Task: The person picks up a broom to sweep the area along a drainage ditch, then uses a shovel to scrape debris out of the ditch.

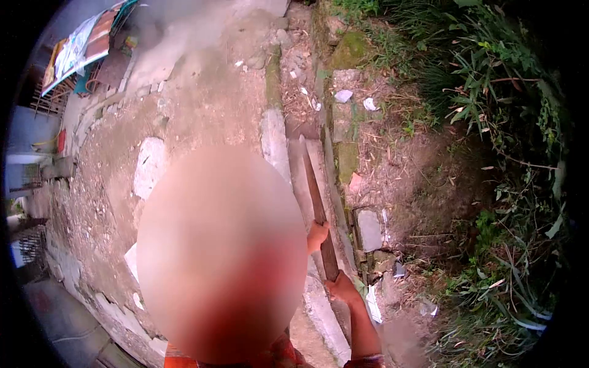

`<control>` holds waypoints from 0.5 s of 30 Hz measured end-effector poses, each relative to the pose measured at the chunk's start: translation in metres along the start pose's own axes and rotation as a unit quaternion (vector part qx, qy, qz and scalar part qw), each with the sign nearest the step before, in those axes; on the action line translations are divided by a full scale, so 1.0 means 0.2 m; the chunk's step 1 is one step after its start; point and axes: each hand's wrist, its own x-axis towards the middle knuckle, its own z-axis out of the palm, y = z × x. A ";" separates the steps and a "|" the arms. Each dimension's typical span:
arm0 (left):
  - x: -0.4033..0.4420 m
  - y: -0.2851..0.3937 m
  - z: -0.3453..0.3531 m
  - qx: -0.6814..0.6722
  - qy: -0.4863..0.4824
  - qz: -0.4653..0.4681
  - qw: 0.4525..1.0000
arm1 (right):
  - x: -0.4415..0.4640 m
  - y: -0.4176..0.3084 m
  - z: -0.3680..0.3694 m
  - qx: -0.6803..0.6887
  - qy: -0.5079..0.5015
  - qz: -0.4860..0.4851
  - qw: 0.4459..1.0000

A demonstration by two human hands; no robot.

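Observation:
A long wooden handle (315,193) runs up and slightly left along a narrow channel (300,165) in the ground. My right hand (345,288) is wrapped round its lower part. Higher up, my left hand (317,236) grips the same handle. The far end of the handle reaches the channel floor near the dirt; what sits at its tip is too small to make out. A large blurred patch hides my left forearm and much of the ground on the left.
Stone slabs (276,141) edge the channel. Dense green plants (509,110) fill the right side. A flat stone (369,230) and paper scraps (343,95) lie right of the channel. A sheet-covered structure (92,46) stands at upper left, and a pale slab (150,167) lies on the dirt.

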 end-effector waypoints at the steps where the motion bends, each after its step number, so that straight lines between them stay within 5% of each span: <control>1: -0.01 -0.05 -0.01 0.035 -0.001 0.047 0.998 | -0.03 -0.01 0.01 0.007 0.004 -0.001 1.000; 5: -0.03 -0.04 0.00 -0.078 -0.056 -0.049 0.994 | -0.10 -0.06 -0.01 -0.022 0.025 0.028 0.999; 8: 0.10 -0.19 0.06 -0.046 -0.051 -0.014 0.998 | -0.06 -0.01 -0.04 0.016 0.009 0.032 0.999; 11: -0.12 0.32 -0.03 -0.015 -0.043 -0.015 0.999 | 0.04 -0.16 -0.11 -0.002 0.043 0.028 0.999; 13: 0.25 0.38 -0.03 0.028 -0.024 0.016 0.999 | 0.33 -0.19 -0.13 -0.106 0.124 -0.004 0.987; 15: 0.76 0.54 -0.04 0.045 -0.012 0.062 0.997 | 0.82 -0.32 -0.18 -0.036 0.149 -0.046 0.987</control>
